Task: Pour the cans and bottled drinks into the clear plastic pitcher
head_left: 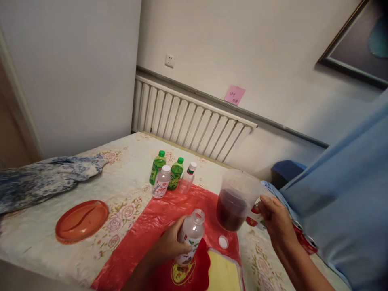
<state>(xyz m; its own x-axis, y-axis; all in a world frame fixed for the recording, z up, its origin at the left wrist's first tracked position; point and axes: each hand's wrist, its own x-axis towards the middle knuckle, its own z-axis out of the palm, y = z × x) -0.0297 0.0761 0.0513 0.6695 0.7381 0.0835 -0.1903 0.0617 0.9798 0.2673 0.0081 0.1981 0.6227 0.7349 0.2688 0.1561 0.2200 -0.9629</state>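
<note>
Leaving its mouth clear, the left hand [169, 241] is gripping an open bottle [194, 229] low; the right hand [276, 220] is holding a jug [232, 204] by one side.

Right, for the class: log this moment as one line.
left hand: holds uncapped bottle | right hand: holds jug of dark liquid | cap: on red plastic
</note>
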